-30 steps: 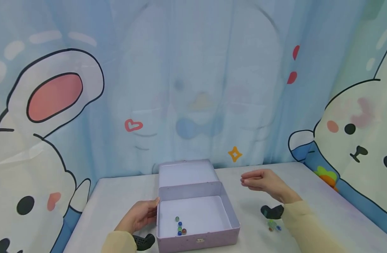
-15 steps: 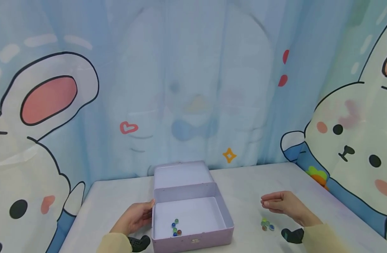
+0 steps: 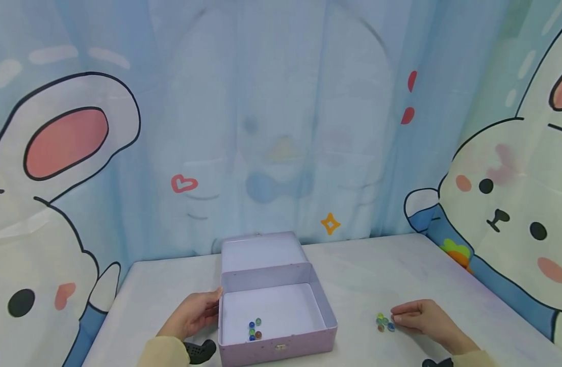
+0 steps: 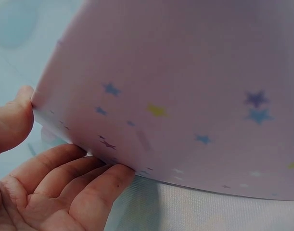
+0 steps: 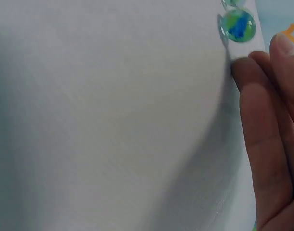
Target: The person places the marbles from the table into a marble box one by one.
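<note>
A pale purple tin box [image 3: 308, 344] stands on the table with its hinged lid [image 3: 264, 252] raised behind it. Several glass marbles [image 3: 258, 335], in blue, green and brown, lie on its floor toward the front left. My left hand [image 3: 194, 313] holds the box's left side; in the left wrist view its fingers [image 4: 96, 190] are along the lower edge of the star-printed wall [image 4: 195, 86]. Right of the box, more marbles [image 3: 385, 321] sit in a small cluster. My right hand [image 3: 430, 321] is just beside them, fingertips close to a blue-green marble [image 5: 239, 25], nothing held.
A white cloth covers the table [image 3: 354, 285]. Behind it hangs a light blue curtain [image 3: 281, 102] with cartoon rabbits. Dark wrist devices [image 3: 200, 351] are worn on both wrists.
My right hand has moved right and down from beside the box to the marble cluster on the table. The left hand stays on the box, and the head view has shifted slightly.
</note>
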`<state>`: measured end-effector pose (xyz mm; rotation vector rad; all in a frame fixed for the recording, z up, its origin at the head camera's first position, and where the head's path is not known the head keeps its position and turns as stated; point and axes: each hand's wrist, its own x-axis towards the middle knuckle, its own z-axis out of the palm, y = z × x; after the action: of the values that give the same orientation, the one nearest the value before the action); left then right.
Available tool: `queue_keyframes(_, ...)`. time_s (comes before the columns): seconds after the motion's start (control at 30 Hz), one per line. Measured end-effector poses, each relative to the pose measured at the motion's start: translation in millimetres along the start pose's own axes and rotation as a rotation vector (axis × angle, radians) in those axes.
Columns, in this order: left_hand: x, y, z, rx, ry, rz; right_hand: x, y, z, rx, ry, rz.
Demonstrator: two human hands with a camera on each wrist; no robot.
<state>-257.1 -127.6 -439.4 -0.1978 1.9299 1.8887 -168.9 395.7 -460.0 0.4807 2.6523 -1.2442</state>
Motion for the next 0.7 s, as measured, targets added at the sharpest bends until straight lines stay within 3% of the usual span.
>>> queue_keyframes(0.27,-2.1,-0.2,-0.6,0.003,-0.014,0.011,-8.5,-16.9,13.9,-0.211,0.039,-0.069)
queue_keyframes(0.47,-1.8,0.4,0.1,-0.004,-0.011,0.008,-8.3,-20.2,16.3,-0.265,0.037,-0.055)
queue_keyframes(0.6,-1.6,0.2,0.3,-0.012,-0.017,0.012,-4.2,-11.5,13.2,-0.206,0.039,-0.052)
queue_keyframes(0.7,-1.7,0.8,0.1,-0.012,-0.012,0.011,-1.5,-2.2,6.1,-0.030,0.046,-0.023)
